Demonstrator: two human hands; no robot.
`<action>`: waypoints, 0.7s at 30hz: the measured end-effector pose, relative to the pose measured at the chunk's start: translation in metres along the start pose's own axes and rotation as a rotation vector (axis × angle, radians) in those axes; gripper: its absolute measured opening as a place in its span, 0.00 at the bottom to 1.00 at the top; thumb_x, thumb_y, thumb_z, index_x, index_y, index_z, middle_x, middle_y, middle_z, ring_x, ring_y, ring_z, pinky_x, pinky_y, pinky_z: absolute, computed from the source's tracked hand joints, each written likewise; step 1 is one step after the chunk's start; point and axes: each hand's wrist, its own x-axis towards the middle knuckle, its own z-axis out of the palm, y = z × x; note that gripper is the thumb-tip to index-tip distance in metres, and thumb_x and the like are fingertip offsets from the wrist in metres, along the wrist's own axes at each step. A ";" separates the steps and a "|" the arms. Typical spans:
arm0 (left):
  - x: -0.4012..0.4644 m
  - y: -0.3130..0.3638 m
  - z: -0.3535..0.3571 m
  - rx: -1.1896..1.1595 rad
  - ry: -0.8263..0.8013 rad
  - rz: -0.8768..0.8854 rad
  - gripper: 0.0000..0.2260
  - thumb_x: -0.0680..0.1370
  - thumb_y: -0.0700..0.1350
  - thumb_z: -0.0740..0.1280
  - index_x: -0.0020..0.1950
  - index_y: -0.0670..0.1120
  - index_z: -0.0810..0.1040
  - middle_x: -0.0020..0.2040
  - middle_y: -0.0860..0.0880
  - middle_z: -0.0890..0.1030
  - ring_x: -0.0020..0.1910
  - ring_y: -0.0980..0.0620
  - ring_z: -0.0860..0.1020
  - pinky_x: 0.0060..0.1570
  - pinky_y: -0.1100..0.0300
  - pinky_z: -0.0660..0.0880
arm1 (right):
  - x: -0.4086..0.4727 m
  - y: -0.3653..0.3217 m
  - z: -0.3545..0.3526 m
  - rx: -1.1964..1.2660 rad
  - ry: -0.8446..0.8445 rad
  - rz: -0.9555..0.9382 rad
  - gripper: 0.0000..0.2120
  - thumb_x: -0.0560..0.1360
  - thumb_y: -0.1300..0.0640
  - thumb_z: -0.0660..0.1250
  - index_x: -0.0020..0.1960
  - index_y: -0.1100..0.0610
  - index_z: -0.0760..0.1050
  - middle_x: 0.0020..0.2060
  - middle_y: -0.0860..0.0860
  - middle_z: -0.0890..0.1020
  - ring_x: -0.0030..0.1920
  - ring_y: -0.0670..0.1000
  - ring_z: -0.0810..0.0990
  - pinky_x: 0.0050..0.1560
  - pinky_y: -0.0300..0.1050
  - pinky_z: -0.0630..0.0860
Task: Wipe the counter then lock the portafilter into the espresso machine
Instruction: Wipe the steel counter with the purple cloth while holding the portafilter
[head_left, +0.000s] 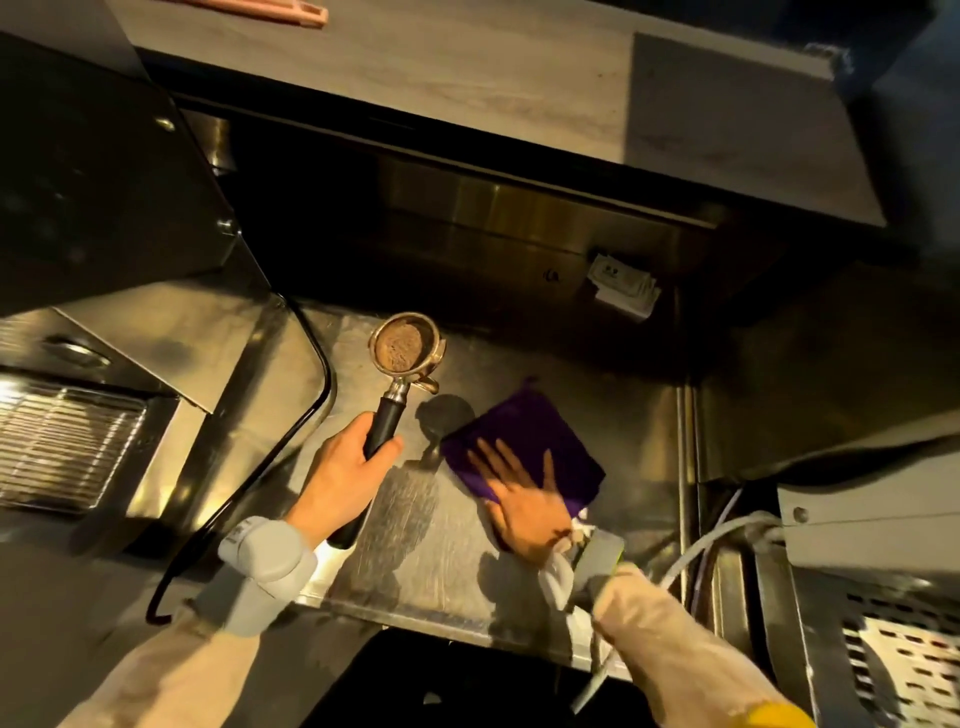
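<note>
Coffee grounds fill the basket of the portafilter (402, 349), which I hold just above the steel tabletop (447, 551) with my left hand (345, 467) clamped round its black handle. My right hand (524, 506) lies flat, fingers spread, pressing the purple cloth (535, 441) beside it

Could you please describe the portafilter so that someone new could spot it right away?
Start at the steel counter in the middle. Above its left part, the left hand grips a black handle leading to a round metal portafilter basket filled with brown coffee grounds. The flat purple cloth lies beside it, under the right hand.
</note>
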 end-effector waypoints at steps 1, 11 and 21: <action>0.002 0.001 0.000 0.012 -0.008 0.001 0.08 0.75 0.46 0.64 0.38 0.44 0.69 0.27 0.49 0.66 0.27 0.50 0.66 0.29 0.56 0.63 | 0.016 0.015 0.000 -0.013 0.026 0.003 0.25 0.75 0.45 0.51 0.72 0.44 0.60 0.72 0.43 0.67 0.72 0.47 0.65 0.70 0.65 0.56; -0.002 0.001 -0.002 0.003 -0.003 0.017 0.07 0.76 0.45 0.63 0.43 0.41 0.70 0.27 0.49 0.66 0.27 0.51 0.66 0.28 0.58 0.62 | 0.037 -0.002 0.001 0.054 0.037 0.272 0.27 0.77 0.43 0.47 0.74 0.51 0.57 0.75 0.54 0.61 0.74 0.53 0.62 0.71 0.67 0.46; 0.015 0.005 -0.002 0.007 -0.014 0.006 0.08 0.75 0.46 0.63 0.40 0.44 0.68 0.27 0.49 0.67 0.27 0.50 0.66 0.28 0.56 0.63 | 0.059 -0.022 -0.019 0.062 -0.017 0.290 0.26 0.74 0.42 0.48 0.72 0.44 0.61 0.69 0.48 0.72 0.69 0.51 0.70 0.66 0.63 0.60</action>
